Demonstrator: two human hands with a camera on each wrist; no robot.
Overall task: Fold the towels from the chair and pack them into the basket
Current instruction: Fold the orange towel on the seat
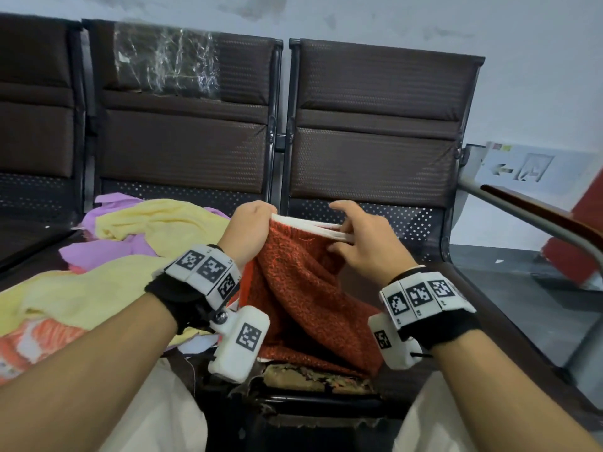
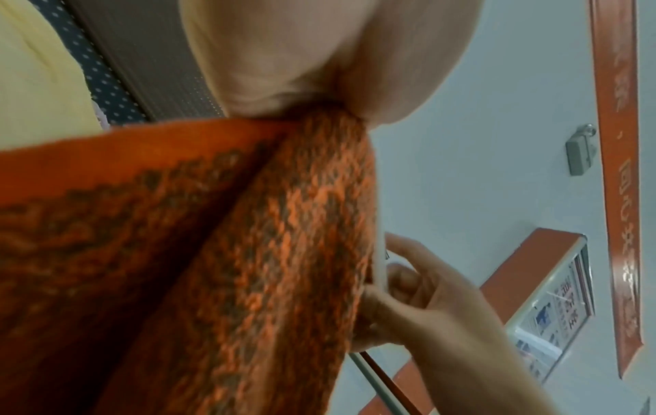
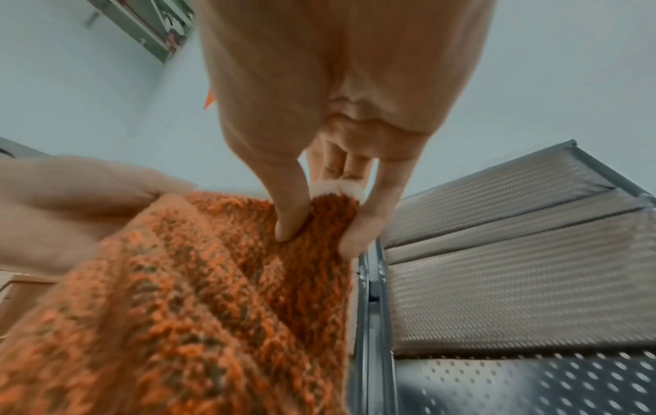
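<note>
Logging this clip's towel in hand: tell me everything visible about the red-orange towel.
The red-orange towel is a thick looped terry weave, orange flecked with darker brown, with a white band along its top edge. It is held up over the dark chair seat, unfolded and draping in loose folds, its lower end resting on the seat. The left hand grips one end of the top edge in a closed fist; the right hand pinches the white edge between thumb and fingers. It hangs just right of a pile of yellow and purple towels.
</note>
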